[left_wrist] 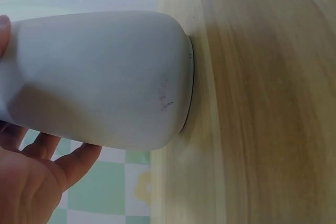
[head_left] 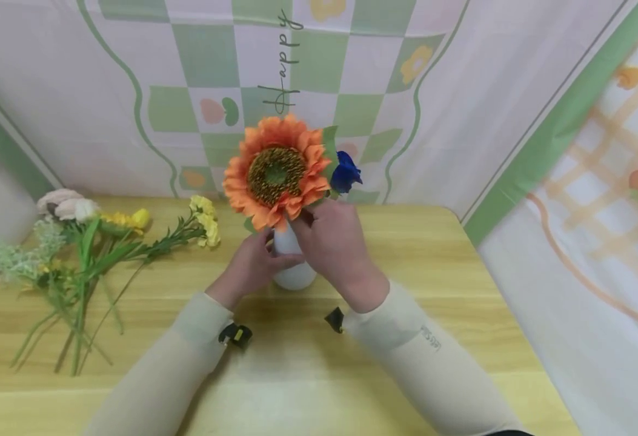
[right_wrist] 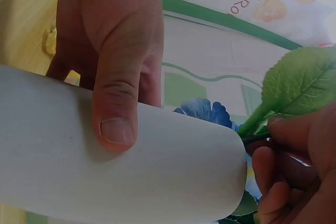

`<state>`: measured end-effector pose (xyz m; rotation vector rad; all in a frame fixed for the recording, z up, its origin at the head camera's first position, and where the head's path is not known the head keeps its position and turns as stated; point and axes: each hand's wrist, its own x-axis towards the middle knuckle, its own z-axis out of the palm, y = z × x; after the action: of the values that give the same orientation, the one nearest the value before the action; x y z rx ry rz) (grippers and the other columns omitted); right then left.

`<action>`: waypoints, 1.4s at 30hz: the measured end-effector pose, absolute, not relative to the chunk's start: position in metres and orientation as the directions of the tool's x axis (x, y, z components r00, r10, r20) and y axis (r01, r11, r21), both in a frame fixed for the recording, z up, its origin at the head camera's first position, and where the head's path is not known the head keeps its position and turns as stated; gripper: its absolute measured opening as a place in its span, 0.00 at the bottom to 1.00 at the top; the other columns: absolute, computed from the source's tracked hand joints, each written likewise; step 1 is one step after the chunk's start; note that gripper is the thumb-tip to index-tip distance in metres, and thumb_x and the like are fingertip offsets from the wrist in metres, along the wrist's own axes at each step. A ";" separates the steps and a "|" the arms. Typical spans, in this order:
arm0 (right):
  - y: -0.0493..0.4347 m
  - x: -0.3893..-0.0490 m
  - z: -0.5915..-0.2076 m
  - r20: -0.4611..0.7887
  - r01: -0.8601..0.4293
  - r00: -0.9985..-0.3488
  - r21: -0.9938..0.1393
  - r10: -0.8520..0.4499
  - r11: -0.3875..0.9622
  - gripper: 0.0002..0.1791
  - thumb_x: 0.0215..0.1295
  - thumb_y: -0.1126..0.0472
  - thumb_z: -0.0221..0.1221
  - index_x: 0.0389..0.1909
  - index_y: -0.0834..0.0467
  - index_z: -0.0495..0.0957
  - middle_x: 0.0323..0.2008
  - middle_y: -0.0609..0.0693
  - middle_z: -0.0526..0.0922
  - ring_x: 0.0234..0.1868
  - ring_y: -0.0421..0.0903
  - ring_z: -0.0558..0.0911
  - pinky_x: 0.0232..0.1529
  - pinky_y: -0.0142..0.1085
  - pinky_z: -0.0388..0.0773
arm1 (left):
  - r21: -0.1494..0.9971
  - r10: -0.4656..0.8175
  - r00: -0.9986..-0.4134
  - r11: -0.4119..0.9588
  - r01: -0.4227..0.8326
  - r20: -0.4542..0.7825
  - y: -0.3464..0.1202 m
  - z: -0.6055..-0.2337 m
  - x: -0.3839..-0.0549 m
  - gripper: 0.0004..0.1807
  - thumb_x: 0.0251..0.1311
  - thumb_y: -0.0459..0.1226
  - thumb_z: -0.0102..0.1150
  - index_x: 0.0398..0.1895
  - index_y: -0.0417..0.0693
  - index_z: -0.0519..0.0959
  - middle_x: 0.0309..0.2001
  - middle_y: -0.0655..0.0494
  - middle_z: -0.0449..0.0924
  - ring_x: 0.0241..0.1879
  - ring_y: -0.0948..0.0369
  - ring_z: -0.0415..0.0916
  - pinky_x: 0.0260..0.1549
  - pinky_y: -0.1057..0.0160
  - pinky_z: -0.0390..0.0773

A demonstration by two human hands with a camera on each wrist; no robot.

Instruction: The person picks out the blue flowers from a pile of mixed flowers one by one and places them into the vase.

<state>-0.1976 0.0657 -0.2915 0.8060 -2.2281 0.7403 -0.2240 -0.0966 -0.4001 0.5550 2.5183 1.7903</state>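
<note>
A white vase (head_left: 295, 278) stands upright on the table, its base also showing in the left wrist view. My left hand (head_left: 249, 264) grips the vase from the left, with the thumb (right_wrist: 116, 124) across its side and the fingers behind. At the mouth, my right hand (head_left: 340, 245) pinches a green stem (right_wrist: 257, 135) between thumb and fingers. Above the vase spreads a large orange sunflower (head_left: 277, 174), partly covering its mouth in the head view. A blue flower (head_left: 346, 172) shows behind my right hand, and a green leaf (right_wrist: 302, 77) juts out beside the pinched stem.
Several artificial flowers lie on the left of the wooden table (head_left: 433, 363), among them a pale pink bloom (head_left: 62, 203) and a yellow spray (head_left: 205, 221). A checkered cloth (head_left: 209, 60) hangs behind the table's back edge, and another patterned cloth (head_left: 613, 242) hangs at the right.
</note>
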 end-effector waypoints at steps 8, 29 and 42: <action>0.058 -0.191 -0.288 0.619 -0.553 -0.699 -0.149 -0.359 0.820 0.08 0.68 0.59 0.63 0.35 0.58 0.88 0.20 0.52 0.82 0.22 0.51 0.80 0.22 0.44 0.78 | 0.917 0.278 -0.941 0.291 0.273 0.192 -0.097 -0.402 -0.224 0.46 0.54 0.53 0.73 0.75 0.59 0.61 0.69 0.52 0.67 0.65 0.52 0.68 0.56 0.51 0.76; 0.056 -0.197 -0.280 0.490 -0.443 -0.815 -0.181 -0.309 0.878 0.16 0.67 0.60 0.57 0.18 0.56 0.75 0.15 0.49 0.76 0.21 0.50 0.79 0.15 0.44 0.76 | 0.924 0.257 -0.950 0.287 0.253 0.180 -0.094 -0.401 -0.225 0.48 0.54 0.54 0.73 0.75 0.67 0.57 0.67 0.52 0.69 0.63 0.52 0.69 0.52 0.49 0.78; 0.052 -0.195 -0.268 0.282 -0.321 -0.922 -0.172 -0.265 0.931 0.14 0.66 0.57 0.54 0.22 0.56 0.77 0.24 0.50 0.79 0.29 0.50 0.80 0.21 0.43 0.77 | 0.931 0.244 -0.958 0.289 0.222 0.152 -0.094 -0.402 -0.224 0.50 0.52 0.56 0.74 0.76 0.71 0.56 0.68 0.49 0.67 0.63 0.50 0.69 0.51 0.49 0.79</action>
<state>-0.1952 0.0521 -0.2684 0.4371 -2.8338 0.3141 -0.2239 -0.0939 -0.4017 0.4528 2.5071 1.8055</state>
